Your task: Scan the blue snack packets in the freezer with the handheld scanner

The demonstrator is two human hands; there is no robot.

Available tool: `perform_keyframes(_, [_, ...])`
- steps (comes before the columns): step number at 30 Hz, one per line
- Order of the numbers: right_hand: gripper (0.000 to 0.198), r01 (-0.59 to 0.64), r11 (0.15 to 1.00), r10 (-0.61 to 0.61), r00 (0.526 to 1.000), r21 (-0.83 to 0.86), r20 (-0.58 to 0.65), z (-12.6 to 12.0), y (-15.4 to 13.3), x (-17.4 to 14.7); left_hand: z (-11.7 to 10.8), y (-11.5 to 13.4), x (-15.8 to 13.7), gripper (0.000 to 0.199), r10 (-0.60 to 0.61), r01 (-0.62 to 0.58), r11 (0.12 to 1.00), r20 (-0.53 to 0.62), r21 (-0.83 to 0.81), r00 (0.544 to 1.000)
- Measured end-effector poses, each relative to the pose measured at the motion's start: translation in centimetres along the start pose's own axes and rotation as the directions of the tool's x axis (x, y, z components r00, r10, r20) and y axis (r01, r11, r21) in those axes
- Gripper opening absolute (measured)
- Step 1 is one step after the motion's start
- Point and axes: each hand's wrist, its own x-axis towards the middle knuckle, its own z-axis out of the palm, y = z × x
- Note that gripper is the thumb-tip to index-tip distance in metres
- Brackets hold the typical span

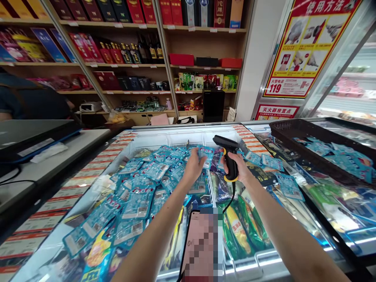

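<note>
Between the thumb and fingers of my left hand (pixel 194 166) is a small blue packet (pixel 206 153), lifted above the freezer lid. My right hand (pixel 241 166) wraps around the grip of a black and yellow barcode scanner (pixel 231 158), whose head points left above the packet. A cable (pixel 230 203) hangs from the scanner's base. Many more blue packets (pixel 139 199) lie in an overlapping pile left of my left hand. Some loose blue packets (pixel 289 186) rest to the right of my right hand. Below my hands, a phone (pixel 195 239) stands close to me, its screen partly blurred.
A dark plastic basket (pixel 283 131) with blue packets stands at the right. The chest freezer (pixel 176 133) holds frozen goods, including green corn packs (pixel 235 225). At left is a counter (pixel 88 147) with a dark device, and a person (pixel 32 98) behind it. Stocked shelves (pixel 117 66) line the back.
</note>
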Motion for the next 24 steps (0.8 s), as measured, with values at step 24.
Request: perform_keyframes(24, [0.035,-0.162,0.959,0.191,0.976,-0.231,0.106,2.0,0.0,-0.3,-3.0,-3.5,0.8,0.055,-0.182,0.046,0.917,-0.314,-0.397,0.932])
